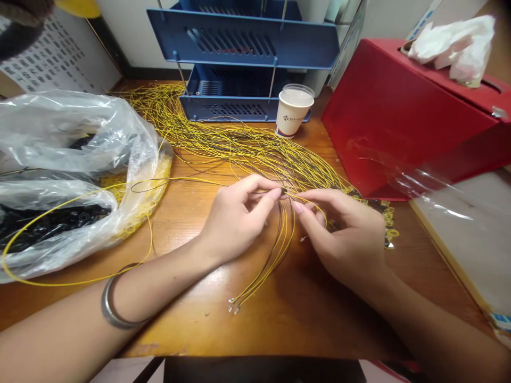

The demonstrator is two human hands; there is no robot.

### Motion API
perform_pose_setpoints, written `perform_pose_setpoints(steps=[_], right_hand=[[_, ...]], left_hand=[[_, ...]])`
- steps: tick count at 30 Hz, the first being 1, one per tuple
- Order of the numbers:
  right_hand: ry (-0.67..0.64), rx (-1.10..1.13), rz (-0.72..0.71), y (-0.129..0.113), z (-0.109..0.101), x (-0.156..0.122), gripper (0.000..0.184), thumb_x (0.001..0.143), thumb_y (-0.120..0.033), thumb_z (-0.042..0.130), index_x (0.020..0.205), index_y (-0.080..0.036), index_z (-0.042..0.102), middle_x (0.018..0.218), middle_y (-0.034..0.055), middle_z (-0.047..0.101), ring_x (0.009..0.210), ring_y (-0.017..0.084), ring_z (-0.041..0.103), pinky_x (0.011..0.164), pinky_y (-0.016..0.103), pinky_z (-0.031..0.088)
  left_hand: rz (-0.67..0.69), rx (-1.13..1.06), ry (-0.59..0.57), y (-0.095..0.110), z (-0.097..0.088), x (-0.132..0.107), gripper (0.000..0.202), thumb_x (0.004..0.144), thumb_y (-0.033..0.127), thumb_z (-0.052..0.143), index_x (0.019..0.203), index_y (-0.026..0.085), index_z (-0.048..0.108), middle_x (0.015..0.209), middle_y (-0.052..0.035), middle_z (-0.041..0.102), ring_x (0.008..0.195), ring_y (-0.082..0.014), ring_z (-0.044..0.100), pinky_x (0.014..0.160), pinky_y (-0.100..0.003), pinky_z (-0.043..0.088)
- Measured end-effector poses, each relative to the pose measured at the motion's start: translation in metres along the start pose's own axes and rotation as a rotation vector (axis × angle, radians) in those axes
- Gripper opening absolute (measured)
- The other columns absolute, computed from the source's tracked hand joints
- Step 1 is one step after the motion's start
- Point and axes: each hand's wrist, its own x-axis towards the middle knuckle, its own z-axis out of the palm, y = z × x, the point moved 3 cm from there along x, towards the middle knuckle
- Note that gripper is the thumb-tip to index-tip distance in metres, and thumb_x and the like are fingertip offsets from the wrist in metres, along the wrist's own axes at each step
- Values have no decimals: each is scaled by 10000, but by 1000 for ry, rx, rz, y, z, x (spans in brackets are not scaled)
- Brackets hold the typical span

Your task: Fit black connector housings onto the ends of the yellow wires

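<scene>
My left hand (243,213) pinches a small black connector (283,191) between thumb and forefinger above the middle of the table. Close to its right, my right hand (343,223) is closed, thumb and forefinger pinching a yellow wire (305,199) near the connector. Several yellow and black wires (266,274) hang down between the hands, with shiny metal terminals (235,306) at their lower ends. One long yellow wire (80,284) loops from the left hand out over the left forearm. The exact grip of the right fingertips is partly hidden.
A large bundle of yellow and black wires (223,141) stretches behind the hands. Clear plastic bags (136,127) with black and yellow parts lie at the left. A blue tray rack (247,40), a paper cup (293,114) and a red box (415,117) with tissue stand behind.
</scene>
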Motion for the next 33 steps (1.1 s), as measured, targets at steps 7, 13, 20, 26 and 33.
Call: perform_pose_setpoints(steps=[7, 13, 20, 26, 33], right_hand=[[-7, 134, 86, 3, 2, -3, 381, 823, -185, 708, 1192, -207, 616, 800, -3, 673, 536, 102, 575, 489, 253, 462], [58, -37, -46, -1, -2, -1, 126, 831, -155, 694, 938, -218, 717, 727, -9, 676, 552, 102, 538, 536, 259, 455], [84, -96, -21, -2, -4, 3, 53, 869, -210, 670, 854, -226, 719, 679, -7, 669, 512, 108, 514, 485, 261, 415], [25, -73, -11, -3, -2, 3, 72, 884, -210, 648, 841, -219, 705, 691, -10, 679, 501, 99, 521, 491, 248, 427], [9, -34, 41, -1, -1, 1, 55, 843, -214, 693, 894, -193, 701, 636, -25, 643, 460, 82, 492, 459, 223, 414]], left_hand=[[-7, -5, 31, -1, 0, 0, 182, 911, 335, 644, 966, 169, 691, 903, -63, 772, 721, -148, 716, 578, -215, 542], [-2, 12, 29, -1, -1, 0, 180, 908, 337, 649, 953, 170, 698, 881, -52, 771, 717, -141, 715, 600, -211, 547], [10, -13, 6, 1, 0, -1, 177, 909, 334, 649, 973, 176, 699, 927, -55, 776, 783, -158, 731, 641, -222, 566], [87, 73, -96, 4, 2, -4, 196, 930, 323, 614, 1045, 194, 707, 920, -36, 774, 713, -132, 718, 646, -208, 564], [61, 77, -23, 3, 0, -3, 171, 921, 316, 627, 1001, 194, 716, 882, -34, 768, 775, -146, 727, 671, -208, 569]])
